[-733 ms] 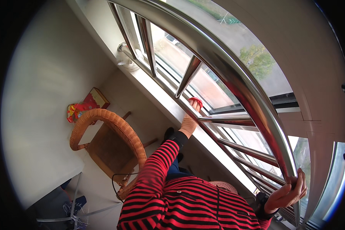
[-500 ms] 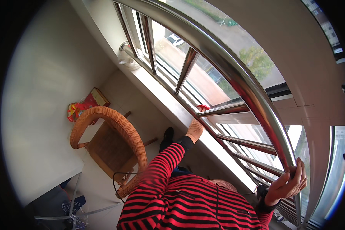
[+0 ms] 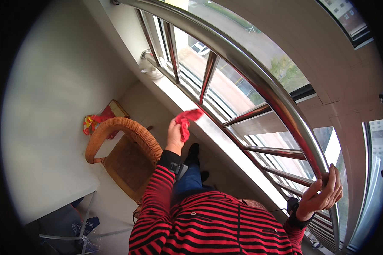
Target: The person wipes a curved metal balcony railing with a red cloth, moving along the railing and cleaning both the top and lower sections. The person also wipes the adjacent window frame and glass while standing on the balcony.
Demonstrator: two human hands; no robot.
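Red cloth (image 3: pixel 185 120), head view: bunched in the left hand (image 3: pixel 173 137), fingers closed around it, loose end spreading past the fingertips to that hand's right. This end overlaps the white sill (image 3: pixel 230 140) in view; contact cannot be told. Right hand (image 3: pixel 322 192), well apart to the right of the left one: holds only the curved metal rail (image 3: pixel 281 94), fingers partly curled over it, thumb slightly spread. Wicker chair (image 3: pixel 130 163) stands below and left of the left hand; red box (image 3: pixel 116 110) lies farther left, beyond the chair's back.
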